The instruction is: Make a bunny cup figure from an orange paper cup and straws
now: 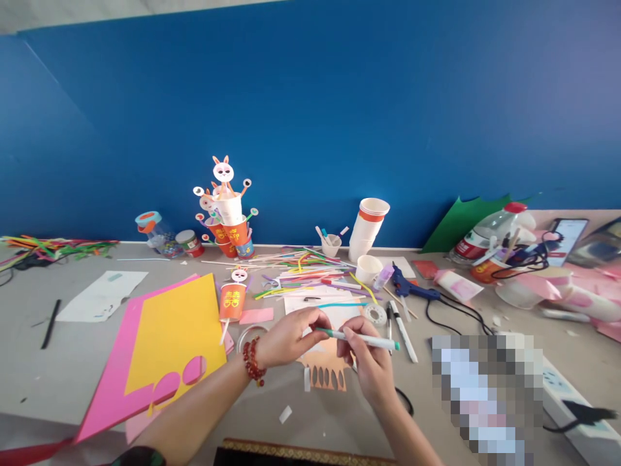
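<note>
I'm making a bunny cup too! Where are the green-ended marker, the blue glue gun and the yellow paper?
Green-ended marker (377, 341): head view, on its white barrel.
Blue glue gun (411, 288): head view, on its body.
Yellow paper (179, 327): head view, on its bare middle.

Blue all the way across the back here, a big panel (310, 116), purplish sheen (582, 77) at right, pale strip (97, 8) peeking over top left, grey table (48, 382) running along below.
</note>
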`<state>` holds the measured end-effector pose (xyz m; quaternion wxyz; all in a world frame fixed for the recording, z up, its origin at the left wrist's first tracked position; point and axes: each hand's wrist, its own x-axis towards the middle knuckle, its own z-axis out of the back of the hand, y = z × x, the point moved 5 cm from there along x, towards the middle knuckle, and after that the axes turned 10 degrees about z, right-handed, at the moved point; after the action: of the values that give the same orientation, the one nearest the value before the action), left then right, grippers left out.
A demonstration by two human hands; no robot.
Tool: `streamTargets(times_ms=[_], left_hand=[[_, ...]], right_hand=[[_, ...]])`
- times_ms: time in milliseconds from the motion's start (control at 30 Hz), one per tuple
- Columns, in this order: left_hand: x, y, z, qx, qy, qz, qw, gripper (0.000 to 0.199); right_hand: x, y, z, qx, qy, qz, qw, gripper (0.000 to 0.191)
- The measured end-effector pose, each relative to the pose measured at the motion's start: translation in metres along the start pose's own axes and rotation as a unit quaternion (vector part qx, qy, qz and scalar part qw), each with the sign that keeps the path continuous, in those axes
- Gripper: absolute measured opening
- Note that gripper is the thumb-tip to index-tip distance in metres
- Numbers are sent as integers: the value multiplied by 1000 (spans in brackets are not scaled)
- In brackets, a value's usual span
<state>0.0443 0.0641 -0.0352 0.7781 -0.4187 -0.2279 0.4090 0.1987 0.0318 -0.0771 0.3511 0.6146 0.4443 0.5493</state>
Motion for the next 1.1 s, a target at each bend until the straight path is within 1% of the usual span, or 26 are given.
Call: streamTargets(times_ms=[100,167,200,333,400,467,567,667,733,800,833,867,900,933,967,1000,1033,1100], left_hand=[[-2,2,-5,-25,34,30,999,21],[-5,2,-10,7,49,38,998,27],[-6,2,-12,29,47,37,998,29],[-17,-3,-27,85,11,39,996,25],[-24,-7,-38,97,-8,46,994,23],[-30,-13,-48,80,-15,38,996,22],[-37,-20,-57,48,-46,28,997,25],[-39,-20,-57,37,-65,24,997,29],[-35,-13,-49,54,-53,19,997,31],[-27,4,-31,109,-46,20,993,29],[-21,15,-16,164,-73,27,983,28],[-14,29,4,231,-129,59,963,27],[-6,43,21,258,-156,84,950,25],[2,57,36,275,-174,101,940,25],[11,70,49,291,-186,117,931,25],[20,82,58,306,-186,128,925,25],[30,93,63,319,-183,136,920,24],[46,107,64,335,-175,145,914,21]], right_hand=[[-2,-2,-1,8,5,9,1000,25],[-3,-5,-1,15,-4,8,1000,27],[-4,-7,-1,15,-16,11,1000,30],[-7,-5,-6,-5,-87,62,994,44],[-8,2,-10,18,-131,99,986,45],[-9,9,-15,61,-163,130,976,45],[-8,15,-23,99,-166,137,972,47],[-5,13,-26,83,-158,128,976,49],[-2,9,-24,40,-135,124,982,49],[2,0,-23,-17,-79,94,992,47],[3,-6,-21,-41,-50,67,996,45],[3,-12,-18,-56,-30,40,997,43],[3,-17,-14,-63,-25,11,998,41],[3,-22,-8,-65,-33,-16,997,40],[2,-25,-2,-64,-46,-39,996,40],[1,-28,4,-62,-59,-59,995,39],[-1,-30,10,-60,-65,-73,993,39],[-3,-33,18,-63,-59,-84,993,38]])
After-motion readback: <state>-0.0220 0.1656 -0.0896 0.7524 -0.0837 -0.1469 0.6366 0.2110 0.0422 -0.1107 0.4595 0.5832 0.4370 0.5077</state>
